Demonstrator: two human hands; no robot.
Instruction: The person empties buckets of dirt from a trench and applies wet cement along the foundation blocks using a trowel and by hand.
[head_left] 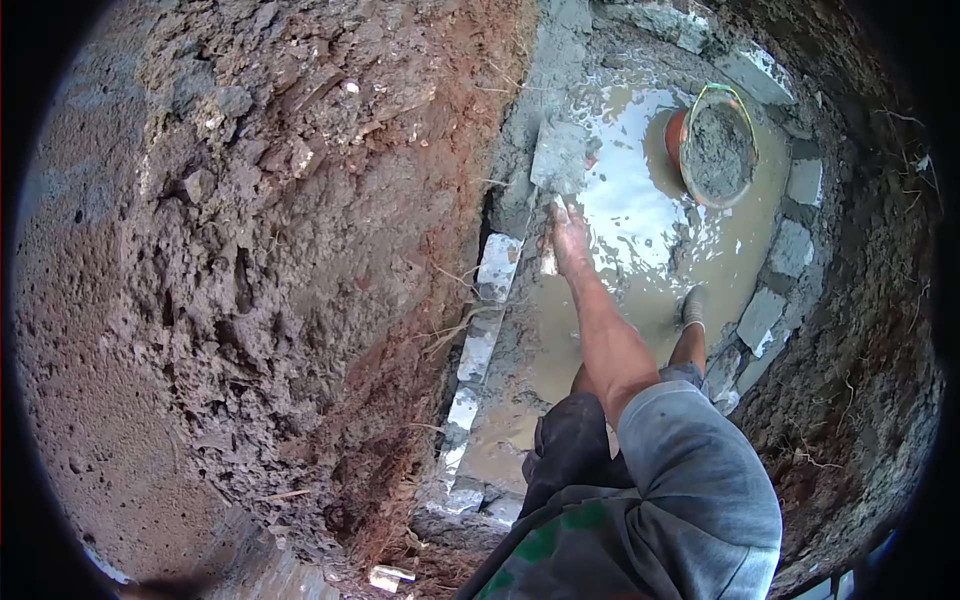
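My right hand (570, 238) reaches down to the left-hand row of blocks, its fingers pale with wet mortar and held together. A narrow pale piece shows just beside the fingers, and I cannot make out what it is or whether I grip it. Just beyond the fingertips lies a grey, flat-faced block (560, 158) smeared with mortar. Nearer me, white-grey blocks (498, 266) run along the trench edge. My left hand is out of view.
An orange bucket (718, 150) of grey mortar stands in muddy water (625, 200). Pale blocks (792, 248) curve along the right side. A rough earth bank (330, 230) rises at left, with roots sticking out. A booted foot (694, 305) stands in the water.
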